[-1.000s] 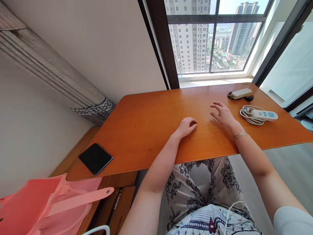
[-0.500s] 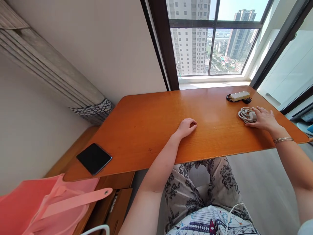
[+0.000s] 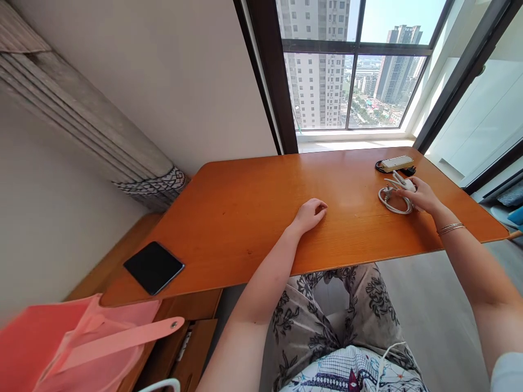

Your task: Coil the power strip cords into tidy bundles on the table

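Observation:
On the right part of the orange-brown wooden table (image 3: 245, 218), my right hand (image 3: 423, 195) is closed around a white charger plug (image 3: 409, 185). Its white cable (image 3: 394, 209) hangs in loose loops beside my fingers, just over or touching the tabletop; I cannot tell which. My left hand (image 3: 309, 215) rests near the middle of the table with its fingers curled in, and nothing shows in it. Just beyond my right hand lies a pale rectangular power adapter (image 3: 396, 163) with a black cord (image 3: 381, 167).
A black-screened tablet (image 3: 154, 267) lies at the table's left corner. Below it are a pink bag or cover with a strap (image 3: 122, 343) and wooden drawers (image 3: 196, 348). A window (image 3: 355, 87) stands behind the table, and a tied curtain (image 3: 102, 125) hangs at the left.
My right hand has closed on the white charger, lifted it slightly and drawn it left, and the coiled cable has loosened. My left hand stays where it was.

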The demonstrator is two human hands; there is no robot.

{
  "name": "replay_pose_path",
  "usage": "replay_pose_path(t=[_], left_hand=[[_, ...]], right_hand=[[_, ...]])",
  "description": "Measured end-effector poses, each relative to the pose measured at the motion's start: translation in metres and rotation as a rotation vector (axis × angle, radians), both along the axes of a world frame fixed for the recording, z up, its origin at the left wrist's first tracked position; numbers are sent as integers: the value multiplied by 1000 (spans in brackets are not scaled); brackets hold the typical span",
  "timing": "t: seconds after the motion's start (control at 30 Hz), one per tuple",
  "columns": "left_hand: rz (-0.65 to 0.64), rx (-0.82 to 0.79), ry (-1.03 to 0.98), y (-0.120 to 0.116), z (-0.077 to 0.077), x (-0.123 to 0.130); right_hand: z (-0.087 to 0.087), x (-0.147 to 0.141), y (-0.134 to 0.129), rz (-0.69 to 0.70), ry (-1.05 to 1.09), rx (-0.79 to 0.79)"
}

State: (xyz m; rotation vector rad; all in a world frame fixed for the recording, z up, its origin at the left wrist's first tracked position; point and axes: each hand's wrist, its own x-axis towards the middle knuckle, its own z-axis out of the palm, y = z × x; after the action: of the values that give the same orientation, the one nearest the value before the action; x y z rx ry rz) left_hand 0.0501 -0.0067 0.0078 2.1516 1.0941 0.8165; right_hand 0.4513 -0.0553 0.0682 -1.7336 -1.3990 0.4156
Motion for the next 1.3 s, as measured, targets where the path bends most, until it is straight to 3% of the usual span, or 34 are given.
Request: replay_pose_path(t=[0.2,0.3,0.4,0.5,0.6,0.73,0.87,0.97,1.13,1.3], left_hand=[[50,-17,-175,2,-5,2],[122,-27,-312,7,-5,-1],[170,-128,-386,10,-4,-7],[150,-298,-426,10,0,-10],[132,-401,-533,9,8,-10],[298,-489,-895,12,22,-17],[535,-459,-1311,20,36,-35],[631,-448,-1503,24,43,-47],[626,-460,-1690,22,53,-61],[616,-308,-1771,17,60,-81]], right_hand=[[13,-110,22,232,350,190],[10,-165,37,354,503,158],[3,-194,49,392,632,127],[-5,-193,57,304,781,118],[-12,-173,60,219,881,99],[-17,-144,62,189,901,86],[-20,-124,69,151,897,159],[-23,-113,73,65,903,200],[-23,-104,73,-142,886,244],[-19,-106,70,-161,790,320]])
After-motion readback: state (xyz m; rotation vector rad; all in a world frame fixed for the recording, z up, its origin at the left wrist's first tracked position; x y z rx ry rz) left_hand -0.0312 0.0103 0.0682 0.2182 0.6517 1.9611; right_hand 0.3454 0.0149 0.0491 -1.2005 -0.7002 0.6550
